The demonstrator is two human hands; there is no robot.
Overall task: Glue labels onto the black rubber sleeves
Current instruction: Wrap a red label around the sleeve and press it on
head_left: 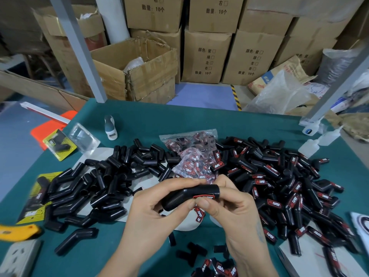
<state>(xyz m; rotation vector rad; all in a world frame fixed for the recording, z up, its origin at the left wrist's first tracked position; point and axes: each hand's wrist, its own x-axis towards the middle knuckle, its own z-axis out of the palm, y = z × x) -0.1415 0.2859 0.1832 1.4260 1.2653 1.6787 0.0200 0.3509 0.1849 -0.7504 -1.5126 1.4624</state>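
Observation:
A bent black rubber sleeve [187, 195] is held between both hands above the green table [199, 120]. My left hand [153, 212] grips its lower end. My right hand [229, 204] holds the other end, and its thumb presses a red and black label [203, 197] onto the sleeve. To the left lies a pile of plain sleeves [111, 176]. On the right is a pile of labelled sleeves [295, 188]. A clear bag of loose labels [191, 154] sits between the piles. Glue bottles [310, 146] stand at the far right.
A white bottle [110, 127] and packaged samples [60, 144] lie at the back left. A white power strip [20, 256] and a yellow tool [18, 232] are at the near left. Loose labels [221, 266] lie near my wrists. Cardboard boxes [135, 70] stand behind the table.

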